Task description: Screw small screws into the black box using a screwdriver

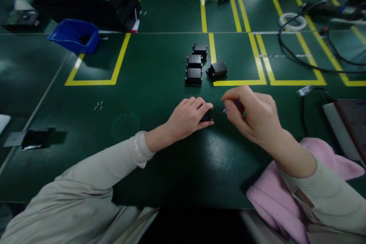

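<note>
My left hand (190,116) is closed around a small black box (206,115), pressing it to the green table; its fingers and thumb cover most of it. Bright metal bits show at the box's right end. Just to the right, my right hand (253,112) is pinched, with a thin metal-tipped piece (223,111) sticking out toward the box, apart from it. The rest of that piece is hidden in the fingers, so its kind is unclear. Beyond the hands stand similar black boxes: a front one (193,76) in a row of 3, and another box (218,69) set askew.
Several small screws (98,105) lie to the left. A blue bin (76,36) and a large black rack (94,2) stand behind them. A pink cloth (281,194) lies under my right forearm. Black cable (303,110), a white ring (292,21) and a tablet-like device (350,126) are at the right.
</note>
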The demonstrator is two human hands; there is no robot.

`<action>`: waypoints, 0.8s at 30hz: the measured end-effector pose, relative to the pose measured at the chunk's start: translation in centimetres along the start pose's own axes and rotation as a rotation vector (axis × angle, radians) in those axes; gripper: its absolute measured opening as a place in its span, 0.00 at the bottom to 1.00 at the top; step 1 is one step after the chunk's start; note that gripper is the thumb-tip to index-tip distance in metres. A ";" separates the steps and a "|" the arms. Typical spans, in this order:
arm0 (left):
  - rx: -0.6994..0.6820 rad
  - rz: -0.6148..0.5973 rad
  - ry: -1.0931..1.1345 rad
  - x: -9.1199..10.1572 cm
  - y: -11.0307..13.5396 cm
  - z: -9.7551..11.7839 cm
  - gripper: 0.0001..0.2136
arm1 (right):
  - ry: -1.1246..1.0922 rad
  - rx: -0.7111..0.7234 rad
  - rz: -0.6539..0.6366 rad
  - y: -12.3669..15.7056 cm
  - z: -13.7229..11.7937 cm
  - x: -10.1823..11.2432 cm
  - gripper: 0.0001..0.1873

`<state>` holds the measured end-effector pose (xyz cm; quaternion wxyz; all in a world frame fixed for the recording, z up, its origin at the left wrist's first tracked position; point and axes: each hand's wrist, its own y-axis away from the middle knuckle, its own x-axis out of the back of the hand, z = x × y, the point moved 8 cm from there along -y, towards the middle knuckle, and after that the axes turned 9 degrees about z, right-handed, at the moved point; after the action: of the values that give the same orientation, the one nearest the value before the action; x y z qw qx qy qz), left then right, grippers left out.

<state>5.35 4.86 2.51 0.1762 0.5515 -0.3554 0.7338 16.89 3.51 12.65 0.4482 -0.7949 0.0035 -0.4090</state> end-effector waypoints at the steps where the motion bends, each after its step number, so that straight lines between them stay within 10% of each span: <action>1: 0.001 0.002 0.004 0.0 0.0 0.0 0.23 | 0.003 0.004 -0.001 0.0 0.0 0.0 0.06; 24: 0.024 0.004 0.007 -0.1 0.1 -0.2 0.23 | -0.029 0.067 -0.008 0.1 0.0 0.0 0.07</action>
<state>5.17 4.97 2.41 0.1694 0.5505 -0.3469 0.7402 16.88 3.45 12.58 0.4727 -0.7855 -0.0200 -0.3989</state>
